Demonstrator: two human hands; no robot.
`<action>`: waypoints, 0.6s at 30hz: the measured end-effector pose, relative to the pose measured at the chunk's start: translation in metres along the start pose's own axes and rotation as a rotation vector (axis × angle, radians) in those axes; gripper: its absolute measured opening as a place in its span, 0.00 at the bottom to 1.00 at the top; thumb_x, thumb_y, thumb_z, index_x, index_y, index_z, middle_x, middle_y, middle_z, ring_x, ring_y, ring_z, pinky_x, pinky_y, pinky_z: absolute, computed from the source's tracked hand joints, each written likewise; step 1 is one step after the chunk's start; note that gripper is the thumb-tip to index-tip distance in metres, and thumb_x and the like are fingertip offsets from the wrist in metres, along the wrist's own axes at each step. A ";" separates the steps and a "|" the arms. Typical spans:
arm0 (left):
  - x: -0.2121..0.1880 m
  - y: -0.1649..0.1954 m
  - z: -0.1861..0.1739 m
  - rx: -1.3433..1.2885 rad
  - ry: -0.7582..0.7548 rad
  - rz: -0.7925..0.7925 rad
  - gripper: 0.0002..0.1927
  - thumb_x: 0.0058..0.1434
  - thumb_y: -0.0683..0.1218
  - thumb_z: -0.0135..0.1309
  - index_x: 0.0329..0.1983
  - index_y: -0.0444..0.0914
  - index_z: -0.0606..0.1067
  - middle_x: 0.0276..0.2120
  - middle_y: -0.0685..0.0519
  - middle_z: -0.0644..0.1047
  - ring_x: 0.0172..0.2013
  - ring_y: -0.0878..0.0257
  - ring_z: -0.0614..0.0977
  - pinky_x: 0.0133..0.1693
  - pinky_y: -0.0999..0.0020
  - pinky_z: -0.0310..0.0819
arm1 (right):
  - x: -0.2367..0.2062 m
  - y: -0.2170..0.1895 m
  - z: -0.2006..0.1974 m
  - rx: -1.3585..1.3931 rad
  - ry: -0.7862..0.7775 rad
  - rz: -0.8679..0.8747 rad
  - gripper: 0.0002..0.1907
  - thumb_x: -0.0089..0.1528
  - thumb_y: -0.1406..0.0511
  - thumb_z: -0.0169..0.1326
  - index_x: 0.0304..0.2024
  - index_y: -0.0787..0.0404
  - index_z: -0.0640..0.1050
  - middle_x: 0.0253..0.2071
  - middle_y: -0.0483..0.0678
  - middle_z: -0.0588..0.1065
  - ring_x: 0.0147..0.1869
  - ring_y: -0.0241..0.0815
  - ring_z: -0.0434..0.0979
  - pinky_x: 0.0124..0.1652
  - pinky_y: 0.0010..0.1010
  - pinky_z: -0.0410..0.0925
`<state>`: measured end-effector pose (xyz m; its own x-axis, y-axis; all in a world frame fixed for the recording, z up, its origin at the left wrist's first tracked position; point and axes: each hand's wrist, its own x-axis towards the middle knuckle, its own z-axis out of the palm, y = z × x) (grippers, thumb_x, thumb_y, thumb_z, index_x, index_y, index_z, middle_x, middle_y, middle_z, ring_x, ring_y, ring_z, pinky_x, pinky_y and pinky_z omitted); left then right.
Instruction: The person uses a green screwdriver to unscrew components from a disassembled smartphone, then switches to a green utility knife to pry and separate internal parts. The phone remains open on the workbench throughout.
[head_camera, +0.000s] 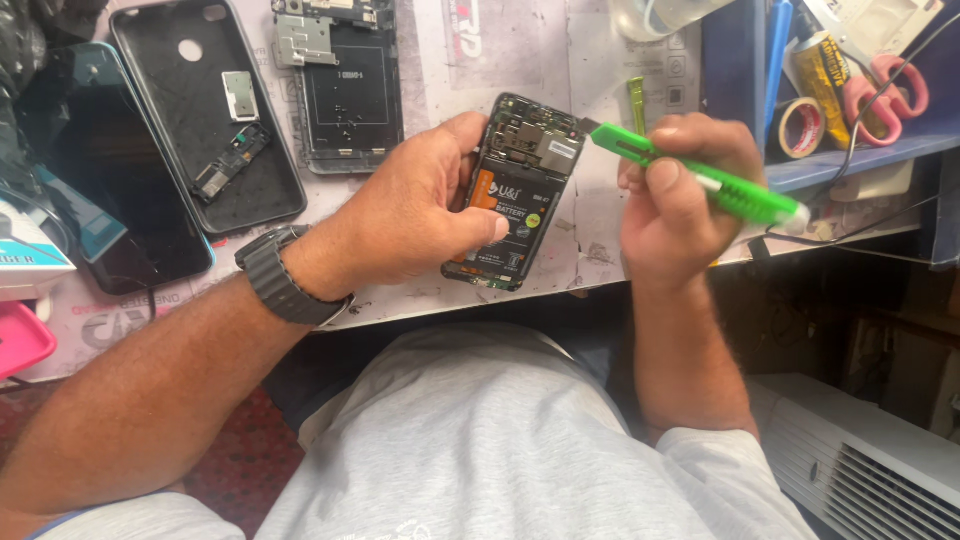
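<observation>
Green screwdriver (700, 178), opened phone (515, 190) in hands.

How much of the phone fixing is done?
Done: the opened phone has its back off, so battery and circuit board show, and a dark back cover lies on the bench. In hand: the left hand steadies the phone while the right hand brings a green screwdriver to its top. Left: it is not closed up yet.

A cluttered white worktable (440, 60) stands beside blue shelves (850, 165), a white slatted appliance (860, 470) below.
</observation>
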<state>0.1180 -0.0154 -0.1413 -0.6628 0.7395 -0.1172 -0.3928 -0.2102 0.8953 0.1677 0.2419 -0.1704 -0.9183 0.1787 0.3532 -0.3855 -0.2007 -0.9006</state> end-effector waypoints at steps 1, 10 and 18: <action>0.000 0.000 0.000 0.003 0.002 -0.003 0.28 0.58 0.32 0.53 0.63 0.30 0.65 0.46 0.52 0.78 0.46 0.69 0.81 0.49 0.70 0.81 | -0.002 0.001 0.001 -0.070 0.012 -0.056 0.07 0.67 0.71 0.56 0.46 0.70 0.75 0.34 0.53 0.74 0.29 0.39 0.71 0.30 0.28 0.67; -0.002 0.002 0.005 0.082 0.075 -0.083 0.26 0.58 0.33 0.54 0.60 0.30 0.66 0.39 0.52 0.78 0.33 0.72 0.78 0.33 0.74 0.76 | -0.010 -0.006 0.009 -0.370 -0.049 -0.228 0.10 0.70 0.72 0.51 0.55 0.67 0.73 0.46 0.58 0.78 0.30 0.36 0.74 0.31 0.25 0.71; -0.011 0.004 0.017 0.105 0.089 -0.072 0.24 0.58 0.34 0.54 0.59 0.29 0.67 0.39 0.51 0.78 0.32 0.70 0.78 0.33 0.73 0.76 | -0.014 -0.018 0.017 -0.600 -0.029 -0.264 0.13 0.67 0.78 0.56 0.54 0.66 0.74 0.42 0.53 0.79 0.43 0.39 0.82 0.46 0.25 0.75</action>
<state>0.1343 -0.0132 -0.1287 -0.6908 0.6899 -0.2165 -0.3760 -0.0870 0.9225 0.1864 0.2264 -0.1545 -0.8047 0.1206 0.5813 -0.4891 0.4202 -0.7643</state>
